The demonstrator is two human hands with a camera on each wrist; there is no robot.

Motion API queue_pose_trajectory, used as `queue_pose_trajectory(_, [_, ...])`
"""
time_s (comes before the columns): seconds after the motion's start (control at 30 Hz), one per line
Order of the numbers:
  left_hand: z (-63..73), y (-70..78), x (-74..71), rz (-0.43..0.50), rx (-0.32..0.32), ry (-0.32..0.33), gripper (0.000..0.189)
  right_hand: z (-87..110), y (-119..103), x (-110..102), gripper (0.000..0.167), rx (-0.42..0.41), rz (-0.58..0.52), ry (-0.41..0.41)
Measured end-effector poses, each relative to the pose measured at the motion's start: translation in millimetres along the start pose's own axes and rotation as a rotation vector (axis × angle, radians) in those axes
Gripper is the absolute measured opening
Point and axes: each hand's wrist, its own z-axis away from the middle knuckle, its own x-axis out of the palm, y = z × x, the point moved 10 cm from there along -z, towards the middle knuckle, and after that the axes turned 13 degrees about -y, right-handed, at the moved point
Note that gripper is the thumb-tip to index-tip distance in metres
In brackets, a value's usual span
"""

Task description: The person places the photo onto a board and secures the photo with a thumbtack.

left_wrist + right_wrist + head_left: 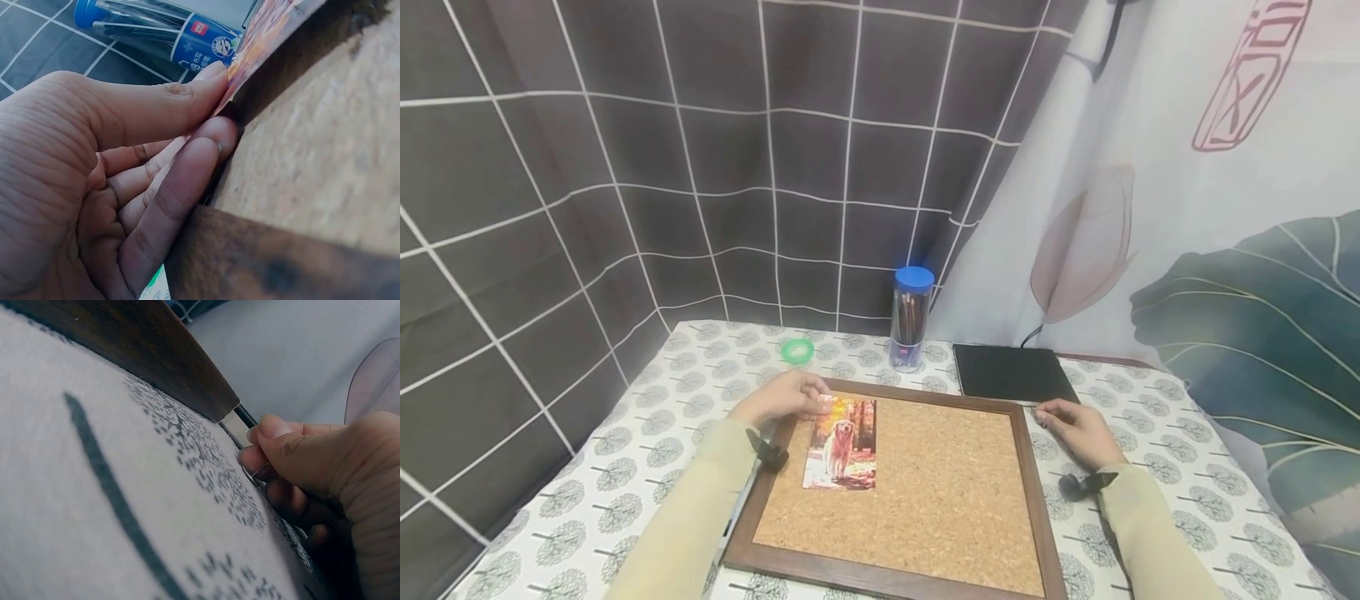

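A photo print point(841, 450) of a golden dog among autumn leaves is at the upper left of a cork board point(932, 492) in a brown wooden frame. My left hand point(782, 398) pinches the photo's top left corner between thumb and fingers. In the left wrist view, the photo's edge point(247, 75) stands tilted up off the cork, the fingertips near the board. My right hand point(1081, 432) rests on the tablecloth just outside the frame's upper right corner. Its fingers are loosely bent, thumb near the index finger; nothing held shows in the right wrist view.
Behind the board stand a green tape roll point(797, 351) and a clear pencil tube point(910, 321) with a blue lid. A flat black pad point(1017, 372) lies at the back right. The table has a tree-print cloth point(647, 454); a dark checked curtain point(715, 167) hangs behind.
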Motion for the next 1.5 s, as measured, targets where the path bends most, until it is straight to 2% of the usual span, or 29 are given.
queue_pose_trajectory(0.57, [0.0,0.3,1.5,-0.021,0.003,0.0,0.029,1.3,-1.2,0.3,0.028,0.031,-0.02,-0.019])
queue_pose_trajectory(1.3, [0.1,-0.5,2.6,0.03,0.007,-0.002,0.028,1.2,1.0,1.3,0.03,0.044,-0.023,-0.026])
queue_pose_trajectory(1.5, [1.1,4.0,2.9,-0.004,0.013,-0.002,0.029,0.6,1.6,0.6,0.031,0.045,-0.018,-0.024])
